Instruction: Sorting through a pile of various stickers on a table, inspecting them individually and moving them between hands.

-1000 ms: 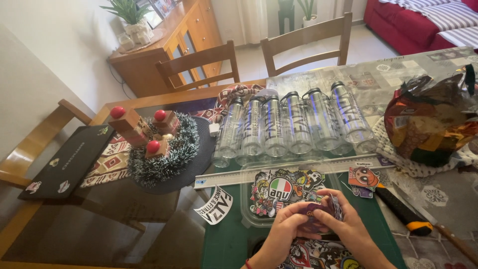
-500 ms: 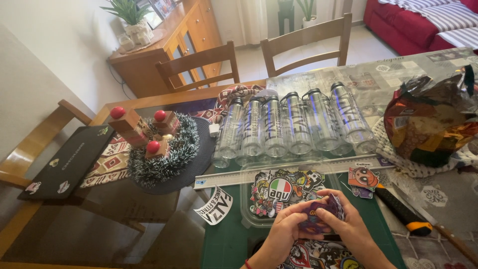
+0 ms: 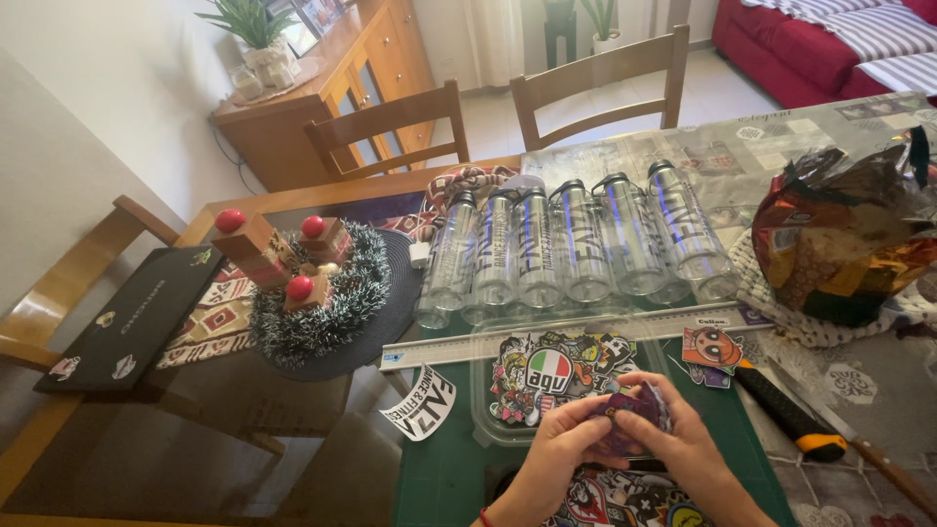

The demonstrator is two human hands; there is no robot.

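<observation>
Head view: both hands over green mat (image 3: 439,478).
Left hand (image 3: 556,454): fingers pinching purple sticker (image 3: 634,408).
Right hand (image 3: 683,444): fingertips pinching same sticker.
Behind: sticker tray (image 3: 488,415), ruler (image 3: 547,337).

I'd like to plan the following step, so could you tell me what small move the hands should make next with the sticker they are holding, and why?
Probably peel an edge of the purple sticker from its backing. The left hand and right hand pinch it together above the green mat, fingertips at its rim, and the clear bottles lie in a row just beyond the ruler.
</observation>
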